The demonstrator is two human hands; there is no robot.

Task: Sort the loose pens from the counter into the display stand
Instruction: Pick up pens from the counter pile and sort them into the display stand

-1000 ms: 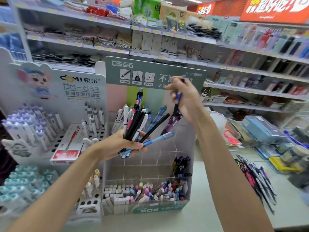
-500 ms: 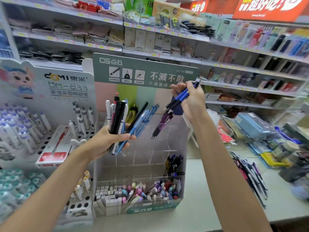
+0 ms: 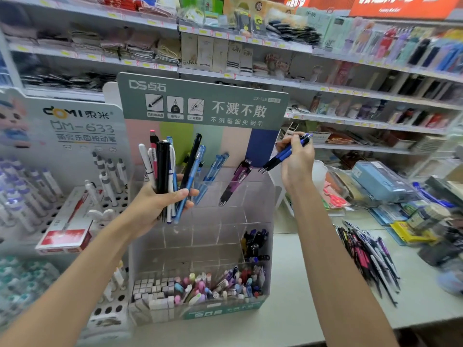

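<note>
Your left hand point(image 3: 160, 204) grips a mixed bundle of slim plastic pens point(image 3: 170, 171) before the clear acrylic tiered display stand point(image 3: 258, 196); your right hand point(image 3: 297, 159) pinches two glossy blue pens point(image 3: 283, 156) above its top-right corner.

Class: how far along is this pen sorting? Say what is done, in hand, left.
Done: purple pens and light blue pens stand in the display stand, top row. In hand: right hand holds dark blue pens, left hand grips a mixed bunch. Left: a pen pile on the counter.
</note>
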